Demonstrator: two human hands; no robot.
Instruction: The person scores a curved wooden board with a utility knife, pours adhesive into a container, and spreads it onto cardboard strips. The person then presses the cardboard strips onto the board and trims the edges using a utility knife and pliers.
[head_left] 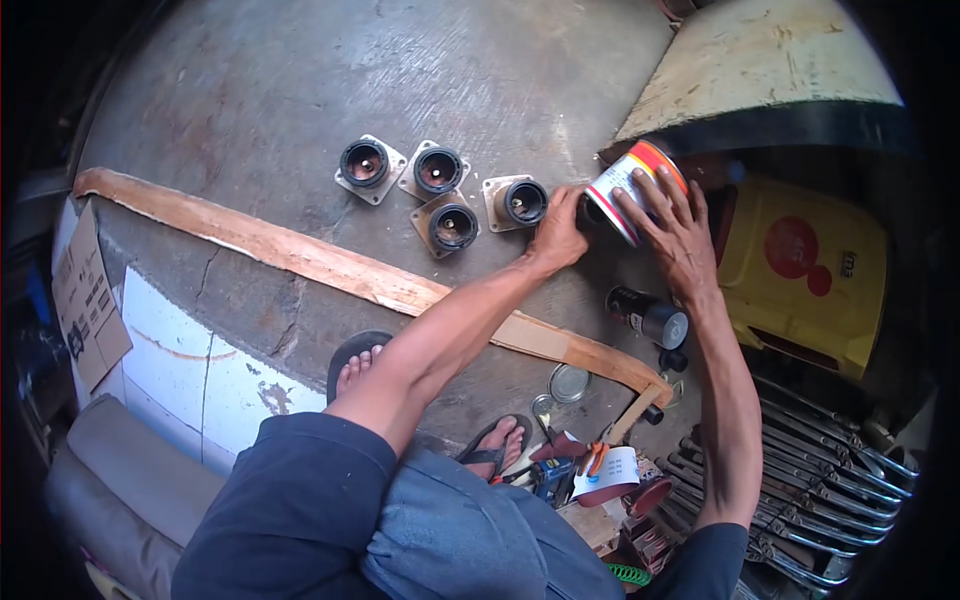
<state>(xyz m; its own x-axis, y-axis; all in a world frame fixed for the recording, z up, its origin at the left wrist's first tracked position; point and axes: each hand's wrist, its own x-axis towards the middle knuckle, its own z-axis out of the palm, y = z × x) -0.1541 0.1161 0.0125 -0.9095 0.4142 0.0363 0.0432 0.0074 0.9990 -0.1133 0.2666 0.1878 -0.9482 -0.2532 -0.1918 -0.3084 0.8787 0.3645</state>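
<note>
My right hand [675, 235] grips a tilted tin can [625, 195] with a white, red and orange label, fingers spread along its side. Close to the can's lower end is my left hand [560, 240], its fingers curled at a dark thing that is mostly hidden between hand and can. Just left of it stands a square-flanged metal part with a black round collar [525, 202]. Three similar parts stand farther left, including one collared part [364, 163] at the far end and another [452, 227] nearer me.
A long wooden strip [270, 240] crosses the floor. A black spray can [648, 318] lies below my right hand, near a round metal lid [569, 383]. On the right are a yellow plastic case [815, 270] and several chromed metal tubes [810, 480]. Pliers [597, 458] lie near my feet.
</note>
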